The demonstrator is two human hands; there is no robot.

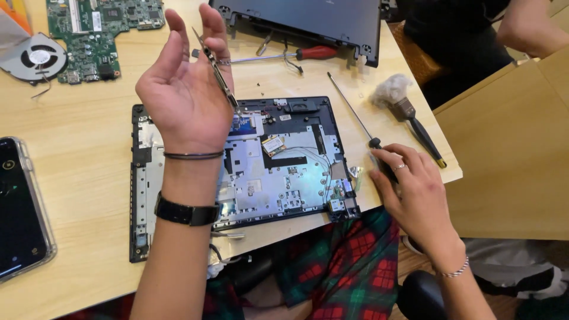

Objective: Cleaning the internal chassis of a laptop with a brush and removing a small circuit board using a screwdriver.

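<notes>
Left hand (185,89) raised palm-up over the open laptop base (237,178), pinching a thin metal hinge strip (216,70) between fingertips. Right hand (412,189) closed on the handle of a long screwdriver (352,109) at the table's (83,154) right edge. Brush (409,112) just beyond it. Red-handled screwdriver (296,54) and laptop lid (308,24) by the far edge, circuit board (95,32) and fan (35,57) far-left corner, phone (21,207) left edge.

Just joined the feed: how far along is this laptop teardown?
Done: the green motherboard and fan lie out beside the opened laptop base. In hand: left hand holds up a thin metal hinge strip; right hand rests on a screwdriver. Left: small boards and cables remain in the base.
</notes>
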